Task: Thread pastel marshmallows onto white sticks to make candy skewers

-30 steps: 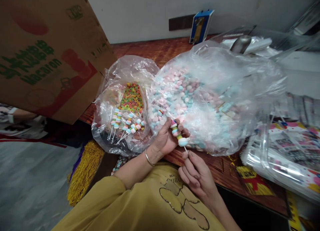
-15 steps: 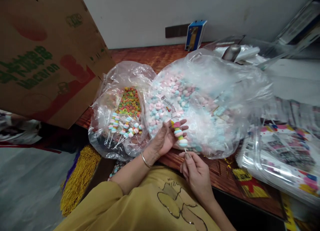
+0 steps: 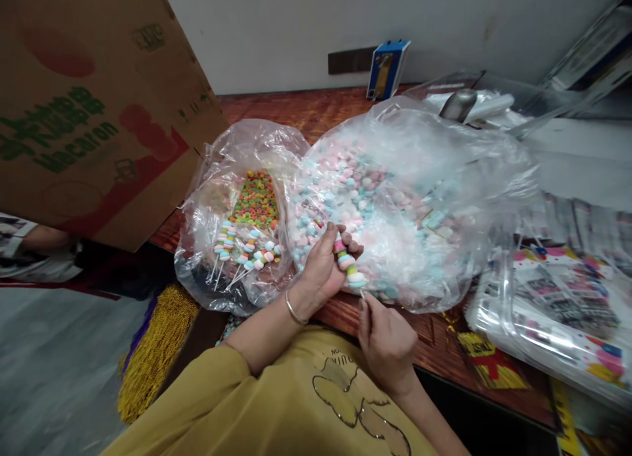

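A marshmallow candy skewer (image 3: 349, 266), striped in pink, yellow-green, white and pale blue, slants between my two hands. My left hand (image 3: 322, 272), with a bangle at its wrist, curls its fingers around the upper candies. Lower down, my right hand (image 3: 388, 341) pinches the white stick below the bottom candy. Behind the left hand lie finished skewers (image 3: 224, 242) on a clear plastic bag of small orange, green and yellow ring candies (image 3: 255, 199). Beyond my hands spreads a large clear bag (image 3: 419, 272) of pink, blue and white marshmallows (image 3: 353, 179).
A tall cardboard box (image 3: 108, 127) leans at the left. Printed plastic pouches (image 3: 567, 298) are stacked on the right of the wooden table (image 3: 296, 107). A blue device (image 3: 388, 70) stands against the wall, and a metal scoop (image 3: 458, 105) lies near it. Gold fringe (image 3: 158, 354) hangs below left.
My left fingers, spread half a second ago, have curled in around the upper candies. The skewer has shifted slightly left, and my right hand still holds its stick.
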